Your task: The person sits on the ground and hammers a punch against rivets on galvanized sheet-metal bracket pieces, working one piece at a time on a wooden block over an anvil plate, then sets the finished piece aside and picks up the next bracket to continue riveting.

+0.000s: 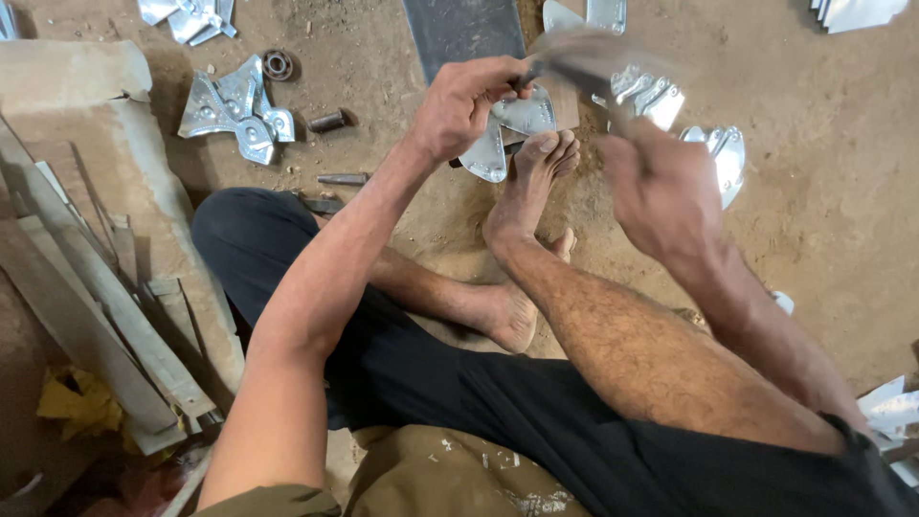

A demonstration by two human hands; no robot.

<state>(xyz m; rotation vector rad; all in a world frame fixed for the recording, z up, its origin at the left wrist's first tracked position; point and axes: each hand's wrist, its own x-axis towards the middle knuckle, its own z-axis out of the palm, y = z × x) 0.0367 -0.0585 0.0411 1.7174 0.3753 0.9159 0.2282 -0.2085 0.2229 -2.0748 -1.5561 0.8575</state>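
Off to the left on the dirt floor (814,211), a pile of finished-looking metal plates (235,110) is lying beside a small ring (278,64) and a short bolt (328,121), which suggests some pieces are already done. Moving rightward, the left hand (464,101) is closing its fingers (498,77) around a thin dark punch (522,81), holding its tip against the shiny plate (507,129) that is resting on a wooden block and being pinned by the toes of one foot (536,182). That plate is looking flat, bright, galvanised and fan-shaped, with a curved edge. Further right, the right hand (661,191) is gripping a hammer (593,57), blurred in mid-swing above the punch, so this piece seems to be in the middle of being struck. More bright plates (723,158) are waiting at the right, likely undone
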